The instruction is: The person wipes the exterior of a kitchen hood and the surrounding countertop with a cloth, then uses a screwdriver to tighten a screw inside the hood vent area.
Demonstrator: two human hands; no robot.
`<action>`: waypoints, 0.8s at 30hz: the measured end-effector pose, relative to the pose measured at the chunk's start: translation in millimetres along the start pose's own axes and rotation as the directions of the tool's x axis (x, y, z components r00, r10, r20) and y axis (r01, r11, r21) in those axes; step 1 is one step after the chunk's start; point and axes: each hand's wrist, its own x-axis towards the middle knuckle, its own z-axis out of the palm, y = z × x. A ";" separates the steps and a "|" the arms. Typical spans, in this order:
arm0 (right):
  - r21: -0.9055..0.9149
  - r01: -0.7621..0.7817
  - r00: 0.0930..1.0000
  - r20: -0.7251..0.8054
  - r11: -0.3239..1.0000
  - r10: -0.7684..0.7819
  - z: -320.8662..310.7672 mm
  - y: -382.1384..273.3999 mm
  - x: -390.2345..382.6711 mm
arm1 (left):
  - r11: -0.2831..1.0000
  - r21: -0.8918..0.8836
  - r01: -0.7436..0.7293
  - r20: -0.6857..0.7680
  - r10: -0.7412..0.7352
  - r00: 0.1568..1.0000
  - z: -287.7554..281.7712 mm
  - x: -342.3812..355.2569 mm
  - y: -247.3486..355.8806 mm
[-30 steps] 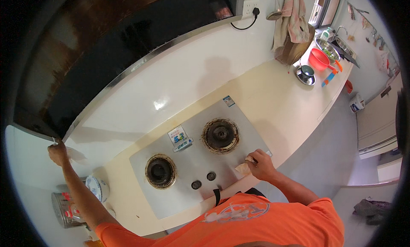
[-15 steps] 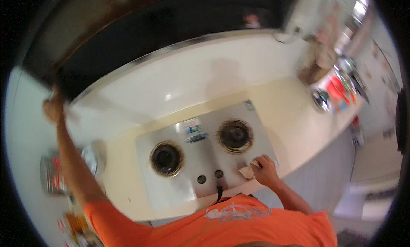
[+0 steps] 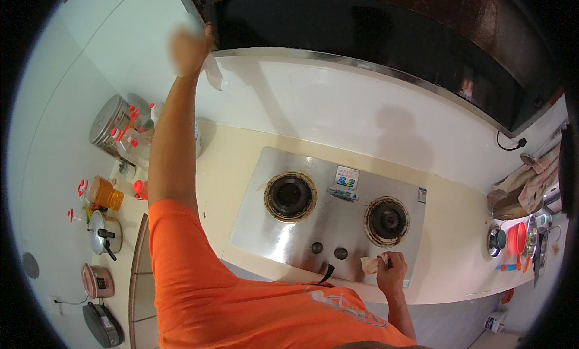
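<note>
My left arm reaches up to the left end of a dark range hood [image 3: 338, 32]. At its edge my left hand [image 3: 190, 50], partly blurred, is closed on a thin white tissue [image 3: 213, 72] that hangs below the fingers. Low at the front right corner of a steel two-burner gas stove [image 3: 289, 243], my right hand [image 3: 393, 273] pinches a crumpled cream-coloured tissue [image 3: 370, 265]. Both black burners, the left one [image 3: 290, 196] and the right one [image 3: 386, 220], have brown-stained rings. Two dark knobs [image 3: 341, 253] sit at the stove's front.
On the left stand oil bottles with red caps [image 3: 132, 145], a steel pot [image 3: 108, 124], a pressure cooker [image 3: 105, 233] and a pink cooker [image 3: 98, 281]. A red pan [image 3: 517, 238] and other cookware lie at the right end of the pale counter [image 3: 453, 246].
The view has turned, so the stove and hood now sit further right and more of the left counter shows. My left hand remains at the hood's end; the right still holds its tissue.
</note>
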 end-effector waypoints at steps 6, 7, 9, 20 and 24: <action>0.016 0.003 1.000 -0.004 1.000 -0.003 5.2 4.1 -2.8 | 0.997 0.019 -0.078 -0.032 0.079 0.996 -3.9 15.2 23.8; 0.030 -0.026 1.000 0.009 0.999 0.026 6.2 5.7 -5.1 | 0.996 0.033 -0.078 0.006 0.077 0.997 -7.9 12.8 31.5; 0.071 -0.063 0.997 0.038 0.996 0.060 9.8 9.8 -7.4 | 0.996 0.056 -0.076 -0.008 0.077 0.997 -6.5 20.2 24.4; 0.087 -0.070 0.996 0.067 0.994 0.064 8.4 15.0 -0.5 | 0.993 0.121 -0.002 0.260 -0.030 0.965 -2.7 -23.3 4.3; 0.085 -0.043 0.997 0.063 0.995 0.038 4.4 19.0 6.0 | 0.997 0.040 0.073 0.279 -0.082 0.957 13.2 -15.0 -18.7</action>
